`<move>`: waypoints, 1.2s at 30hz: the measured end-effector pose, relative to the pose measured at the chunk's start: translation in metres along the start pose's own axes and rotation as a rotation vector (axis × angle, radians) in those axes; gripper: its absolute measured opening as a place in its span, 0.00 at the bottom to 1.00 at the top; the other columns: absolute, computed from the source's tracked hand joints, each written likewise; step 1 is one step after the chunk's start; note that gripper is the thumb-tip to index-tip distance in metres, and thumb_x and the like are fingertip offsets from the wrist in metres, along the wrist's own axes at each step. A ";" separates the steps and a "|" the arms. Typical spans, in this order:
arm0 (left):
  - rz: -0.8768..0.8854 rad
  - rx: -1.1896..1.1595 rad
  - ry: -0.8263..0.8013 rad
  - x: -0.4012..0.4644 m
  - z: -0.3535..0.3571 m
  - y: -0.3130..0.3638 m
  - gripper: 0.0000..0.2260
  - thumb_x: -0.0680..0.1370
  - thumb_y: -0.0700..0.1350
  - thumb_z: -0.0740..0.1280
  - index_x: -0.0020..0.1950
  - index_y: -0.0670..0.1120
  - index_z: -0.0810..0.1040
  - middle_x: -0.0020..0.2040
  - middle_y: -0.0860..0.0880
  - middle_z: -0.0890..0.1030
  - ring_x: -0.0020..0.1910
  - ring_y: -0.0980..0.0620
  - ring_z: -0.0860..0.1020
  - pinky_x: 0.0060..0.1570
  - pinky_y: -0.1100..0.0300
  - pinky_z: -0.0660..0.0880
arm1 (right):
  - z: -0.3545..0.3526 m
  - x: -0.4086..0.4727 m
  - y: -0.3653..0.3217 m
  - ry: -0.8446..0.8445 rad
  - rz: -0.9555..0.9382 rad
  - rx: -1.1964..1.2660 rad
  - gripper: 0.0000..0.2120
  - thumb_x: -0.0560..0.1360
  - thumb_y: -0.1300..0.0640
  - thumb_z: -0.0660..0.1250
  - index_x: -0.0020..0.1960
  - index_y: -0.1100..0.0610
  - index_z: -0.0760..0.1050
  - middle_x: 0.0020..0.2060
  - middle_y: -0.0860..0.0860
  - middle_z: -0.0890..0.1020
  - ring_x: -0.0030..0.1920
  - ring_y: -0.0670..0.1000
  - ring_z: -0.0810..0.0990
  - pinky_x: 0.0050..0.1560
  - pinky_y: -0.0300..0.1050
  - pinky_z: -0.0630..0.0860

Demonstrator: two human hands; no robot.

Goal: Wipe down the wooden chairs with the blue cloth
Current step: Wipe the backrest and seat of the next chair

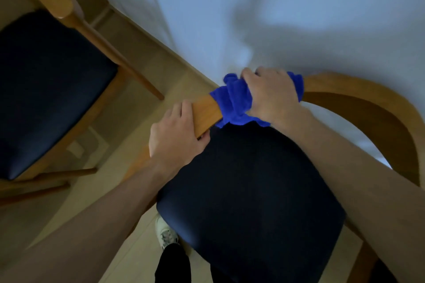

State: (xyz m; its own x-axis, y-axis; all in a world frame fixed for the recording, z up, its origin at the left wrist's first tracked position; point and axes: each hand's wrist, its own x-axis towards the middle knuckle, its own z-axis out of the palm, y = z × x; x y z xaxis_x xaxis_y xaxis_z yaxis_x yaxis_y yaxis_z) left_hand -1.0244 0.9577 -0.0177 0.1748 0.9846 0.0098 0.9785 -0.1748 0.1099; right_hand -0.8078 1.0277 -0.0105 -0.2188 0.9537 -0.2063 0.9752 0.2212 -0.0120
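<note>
Two bare forearms reach out from us, and nearest of all, down at the bottom edge, we see a white sneaker (166, 234) and a dark trouser leg (173, 264) on the pale wooden floor (128, 257). Just ahead sits the near chair's dark seat cushion (248, 195), filling the middle of our view. Beyond it runs the curved wooden backrest (358, 99) of this chair, sweeping round to the right. Our left hand (174, 135) grips the bare end of that rail, fingers curled round the wood. Right beside it, our right hand (269, 92) is clenched over the blue cloth (234, 103), which is bunched and wrapped round the rail, so the cloth lies between palm and wood, with folds spilling out on both sides of the hand. A short strip of uncovered wood separates the two hands. Farther off to the left stands a second wooden chair (62, 0) with its own dark seat (48, 89), well apart from the cloth. Behind everything rises a white wall (276, 7), blurred and crossed by soft shadows.
</note>
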 end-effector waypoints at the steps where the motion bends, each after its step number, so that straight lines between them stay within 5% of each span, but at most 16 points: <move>1: 0.000 0.002 -0.001 0.000 0.000 0.000 0.28 0.69 0.64 0.68 0.59 0.46 0.69 0.49 0.50 0.77 0.41 0.51 0.76 0.30 0.59 0.69 | 0.000 -0.001 -0.001 0.008 0.085 -0.039 0.31 0.68 0.50 0.74 0.66 0.53 0.66 0.54 0.55 0.77 0.55 0.59 0.76 0.58 0.55 0.70; 3: 0.004 -0.001 -0.004 -0.001 0.000 0.000 0.28 0.69 0.64 0.68 0.58 0.45 0.69 0.49 0.50 0.77 0.42 0.51 0.77 0.30 0.59 0.69 | 0.003 -0.003 -0.022 0.011 0.080 -0.074 0.33 0.67 0.51 0.74 0.68 0.53 0.65 0.57 0.56 0.75 0.58 0.60 0.75 0.60 0.57 0.67; 8: -0.010 -0.008 -0.015 0.000 -0.001 0.000 0.29 0.68 0.68 0.68 0.55 0.45 0.71 0.45 0.52 0.76 0.40 0.52 0.77 0.27 0.60 0.70 | 0.003 -0.009 -0.056 0.050 -0.330 -0.012 0.36 0.65 0.47 0.75 0.68 0.52 0.65 0.61 0.57 0.74 0.60 0.60 0.73 0.62 0.58 0.67; 11: 0.006 -0.021 -0.014 0.000 0.000 -0.002 0.30 0.69 0.67 0.67 0.59 0.45 0.70 0.48 0.51 0.77 0.42 0.52 0.77 0.31 0.58 0.74 | -0.010 -0.009 -0.007 0.029 -0.179 0.031 0.32 0.66 0.46 0.74 0.66 0.52 0.68 0.53 0.55 0.76 0.54 0.59 0.76 0.54 0.53 0.71; 16: -0.006 -0.019 -0.026 0.000 0.001 -0.001 0.27 0.70 0.64 0.67 0.58 0.45 0.69 0.48 0.50 0.76 0.42 0.51 0.76 0.32 0.57 0.75 | -0.010 -0.031 0.029 0.081 0.183 -0.179 0.32 0.67 0.52 0.75 0.68 0.58 0.68 0.54 0.61 0.77 0.56 0.63 0.75 0.60 0.56 0.68; 18: 0.001 -0.019 -0.034 0.000 0.001 -0.002 0.28 0.70 0.64 0.67 0.59 0.46 0.69 0.49 0.50 0.76 0.42 0.51 0.76 0.33 0.58 0.74 | -0.009 -0.023 -0.011 0.021 0.154 -0.152 0.32 0.68 0.52 0.75 0.67 0.58 0.66 0.57 0.60 0.75 0.59 0.63 0.73 0.63 0.59 0.67; 21: -0.007 -0.024 -0.028 0.001 0.000 -0.001 0.28 0.69 0.65 0.68 0.60 0.46 0.70 0.48 0.51 0.76 0.42 0.53 0.76 0.35 0.59 0.74 | -0.003 -0.014 -0.072 0.030 -0.130 -0.088 0.34 0.66 0.53 0.76 0.67 0.58 0.65 0.60 0.60 0.73 0.60 0.61 0.73 0.64 0.60 0.67; 25: -0.013 -0.043 -0.052 0.001 -0.002 0.001 0.28 0.70 0.66 0.66 0.59 0.46 0.70 0.49 0.52 0.76 0.44 0.53 0.76 0.37 0.57 0.77 | -0.009 -0.011 -0.053 0.001 -0.320 -0.018 0.40 0.65 0.41 0.75 0.70 0.54 0.63 0.61 0.56 0.72 0.59 0.58 0.73 0.62 0.54 0.68; 29: -0.012 -0.080 -0.080 0.000 -0.002 -0.001 0.29 0.71 0.65 0.66 0.62 0.47 0.67 0.52 0.51 0.75 0.46 0.51 0.76 0.39 0.54 0.78 | -0.023 -0.014 0.015 -0.095 -0.116 0.018 0.41 0.63 0.35 0.74 0.68 0.54 0.64 0.56 0.56 0.75 0.56 0.59 0.75 0.57 0.53 0.70; 32: -0.014 -0.076 -0.072 -0.001 -0.002 -0.001 0.29 0.71 0.65 0.66 0.63 0.46 0.66 0.52 0.51 0.75 0.45 0.52 0.76 0.38 0.56 0.77 | -0.025 -0.024 0.038 -0.142 0.139 -0.147 0.48 0.62 0.30 0.73 0.70 0.55 0.62 0.61 0.59 0.73 0.61 0.61 0.72 0.63 0.55 0.67; 36: -0.018 -0.058 -0.067 0.000 -0.004 -0.001 0.29 0.71 0.65 0.66 0.61 0.46 0.67 0.50 0.51 0.75 0.43 0.51 0.76 0.37 0.55 0.77 | -0.036 -0.023 0.041 -0.336 0.101 -0.178 0.57 0.54 0.27 0.75 0.72 0.54 0.58 0.64 0.58 0.69 0.65 0.61 0.68 0.66 0.58 0.64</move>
State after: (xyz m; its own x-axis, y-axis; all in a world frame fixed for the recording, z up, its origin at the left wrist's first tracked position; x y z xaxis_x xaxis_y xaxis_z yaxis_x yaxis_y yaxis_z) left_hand -1.0256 0.9576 -0.0136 0.1661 0.9844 -0.0587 0.9739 -0.1544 0.1664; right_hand -0.7637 1.0218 0.0290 -0.0696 0.8594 -0.5065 0.9636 0.1893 0.1888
